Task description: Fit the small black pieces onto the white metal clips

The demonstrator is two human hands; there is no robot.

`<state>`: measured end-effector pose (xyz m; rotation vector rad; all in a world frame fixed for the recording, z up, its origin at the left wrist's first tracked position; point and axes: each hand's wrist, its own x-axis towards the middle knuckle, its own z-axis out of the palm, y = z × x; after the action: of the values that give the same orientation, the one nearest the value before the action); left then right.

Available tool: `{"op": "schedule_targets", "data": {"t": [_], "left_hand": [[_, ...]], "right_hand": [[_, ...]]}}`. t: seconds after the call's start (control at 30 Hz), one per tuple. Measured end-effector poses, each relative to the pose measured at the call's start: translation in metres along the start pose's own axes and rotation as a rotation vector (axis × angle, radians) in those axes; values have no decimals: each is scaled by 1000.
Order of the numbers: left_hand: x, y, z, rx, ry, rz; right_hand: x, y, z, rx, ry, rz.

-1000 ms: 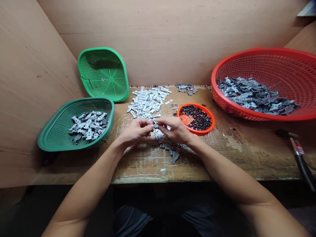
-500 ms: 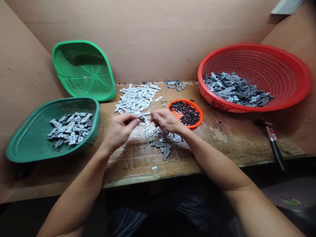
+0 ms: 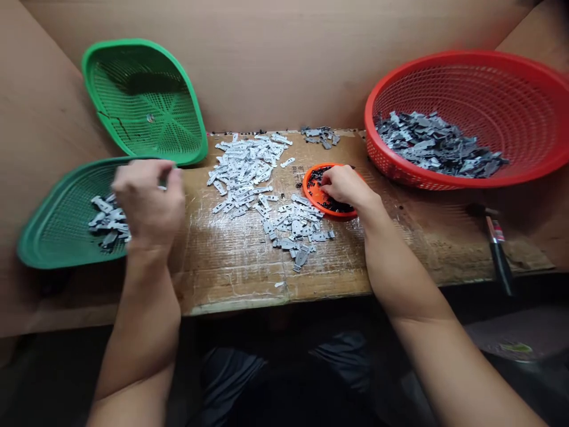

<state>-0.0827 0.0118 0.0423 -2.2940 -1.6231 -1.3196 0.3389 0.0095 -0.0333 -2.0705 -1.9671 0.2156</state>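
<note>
My left hand (image 3: 149, 198) hovers over the right side of the dark green basket (image 3: 40, 240), slightly blurred. Its fingers curl away from me with the thumb near them, and whatever lies between them is hidden. Inside that basket lie pale metal clip-like pieces (image 3: 106, 222), partly covered by the hand. With fingers pinched together, my right hand (image 3: 347, 188) dips into the orange dish (image 3: 315, 196) among tiny black parts (image 3: 335, 206); I cannot make out what the fingertips hold. Grey flat metal pieces (image 3: 296, 228) lie just left of the dish.
A heap of whitish metal pieces (image 3: 244, 169) covers the back middle of the cardboard-topped table (image 3: 231, 279). Behind stands a light green basket (image 3: 146, 112). At right are a red basket (image 3: 448, 184) of grey pieces and a black-handled hammer (image 3: 500, 261).
My hands have parted from the middle, where the left pinched a small dark piece. The left has moved left over the dark green basket, the right into the orange dish. The view has shifted slightly.
</note>
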Motion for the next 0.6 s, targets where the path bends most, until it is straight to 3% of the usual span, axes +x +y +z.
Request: {"op": "schedule_targets", "data": {"t": [0.17, 0.3, 0.43, 0.6], "left_hand": [[-23, 35, 57, -443, -494, -74], [-41, 58, 84, -884, -753, -370], [-42, 66, 91, -1180, -742, -544], [-35, 63, 82, -1192, -650, -624]], "right_hand": [[-4, -5, -10, 70, 0, -47], [-28, -55, -26, 442, -11, -274], [-50, -109, -21, 637, -24, -566], [-52, -126, -7, 652, 7, -534]]}}
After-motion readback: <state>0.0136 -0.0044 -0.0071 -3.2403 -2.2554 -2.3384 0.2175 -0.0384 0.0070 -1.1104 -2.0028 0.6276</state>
